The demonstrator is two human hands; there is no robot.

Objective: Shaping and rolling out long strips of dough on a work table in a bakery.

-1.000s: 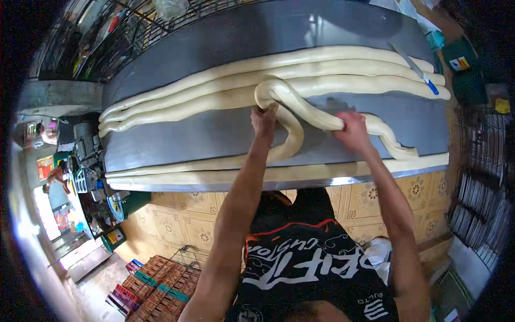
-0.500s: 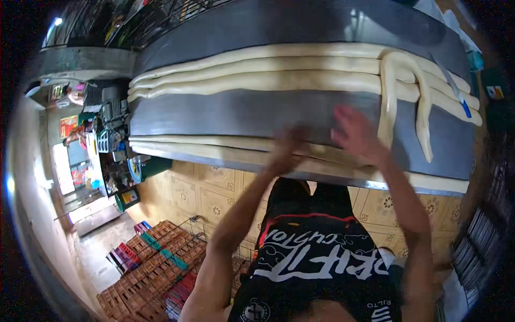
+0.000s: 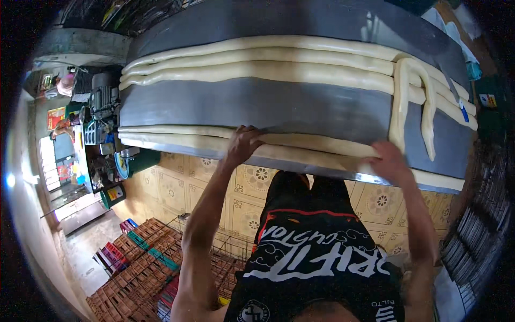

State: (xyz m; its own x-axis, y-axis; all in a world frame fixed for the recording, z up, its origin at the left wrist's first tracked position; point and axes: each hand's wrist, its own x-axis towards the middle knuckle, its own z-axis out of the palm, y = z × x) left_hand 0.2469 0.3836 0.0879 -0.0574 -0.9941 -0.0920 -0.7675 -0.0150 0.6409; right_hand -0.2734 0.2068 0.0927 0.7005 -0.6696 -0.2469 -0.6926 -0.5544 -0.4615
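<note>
Grey worktop: my hands, left and right, have dropped the looped strand, now flat-palmed pressing the near dough rope

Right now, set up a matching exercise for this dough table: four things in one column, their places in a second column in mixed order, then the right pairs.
Things:
1. left hand
2. right hand
3. folded dough rope
4. three long dough ropes

Places:
A. lying side by side along the far part of the grey table
B. draped crosswise toward the table's right end
C. on the near-edge dough rope, toward the middle
D. on the near-edge dough rope, further right, just below the crosswise piece

Pairs: 1-C, 2-D, 3-B, 4-A
</note>
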